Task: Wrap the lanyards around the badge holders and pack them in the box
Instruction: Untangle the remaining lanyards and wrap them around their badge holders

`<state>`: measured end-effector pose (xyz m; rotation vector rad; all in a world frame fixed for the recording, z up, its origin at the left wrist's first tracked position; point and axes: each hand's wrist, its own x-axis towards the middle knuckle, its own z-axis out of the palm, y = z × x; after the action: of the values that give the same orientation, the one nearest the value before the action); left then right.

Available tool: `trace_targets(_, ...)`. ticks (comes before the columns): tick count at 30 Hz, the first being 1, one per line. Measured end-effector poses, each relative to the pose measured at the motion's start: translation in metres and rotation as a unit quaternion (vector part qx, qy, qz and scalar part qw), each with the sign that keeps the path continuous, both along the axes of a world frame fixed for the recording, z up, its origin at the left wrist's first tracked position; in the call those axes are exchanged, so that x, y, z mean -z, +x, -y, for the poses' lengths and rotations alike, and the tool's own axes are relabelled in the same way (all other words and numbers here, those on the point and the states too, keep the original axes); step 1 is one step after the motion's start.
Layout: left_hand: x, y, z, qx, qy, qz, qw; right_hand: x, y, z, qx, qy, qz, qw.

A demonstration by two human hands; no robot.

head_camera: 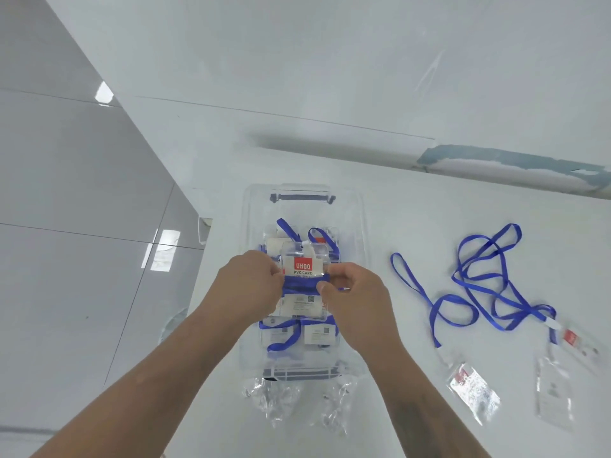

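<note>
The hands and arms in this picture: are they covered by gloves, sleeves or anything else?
No. Both the left hand and the right hand are bare, without gloves, and no rings or watch show. Both forearms are uncovered to the picture's edge; no sleeve is in view. The right forearm carries a faint dark marking.

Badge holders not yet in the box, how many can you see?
3: one held above the box, two on the table at right, one nearer, one farther right. More may lie hidden.

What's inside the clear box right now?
Inside the clear box lie several wrapped badge holders with blue lanyards. Both hands and the held badge holder cover the middle, so the count is unclear.
</note>
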<state>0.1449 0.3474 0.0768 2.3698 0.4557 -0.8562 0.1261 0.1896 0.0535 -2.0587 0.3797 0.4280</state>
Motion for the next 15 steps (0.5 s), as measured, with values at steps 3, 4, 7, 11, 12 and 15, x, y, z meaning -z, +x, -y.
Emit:
trace_targets(3,0.001,0.001,0.007,-0.110,-0.116,-0.028,0.987,0.004,0.001,-0.007,0.030,0.016,-0.012,0.999)
trace_targets(4,-0.002,-0.002,0.012,-0.156,-0.151,-0.045,0.975,0.007,0.002,-0.009,0.037,0.022,-0.016,0.999)
trace_targets(7,0.000,-0.011,0.026,-0.329,-0.231,-0.034,0.915,0.014,0.005,-0.015,0.051,0.039,-0.035,0.997)
trace_targets(11,0.015,-0.020,0.041,-0.462,-0.267,-0.060,0.844,0.032,0.008,-0.022,0.063,0.043,-0.092,0.993)
trace_targets(12,0.020,-0.022,0.043,-0.470,-0.261,-0.075,0.840,0.037,0.007,-0.023,0.055,0.033,-0.106,0.992)
trace_targets(15,0.032,-0.025,0.044,-0.485,-0.238,-0.103,0.835,0.050,0.004,-0.025,0.008,-0.019,-0.131,0.991)
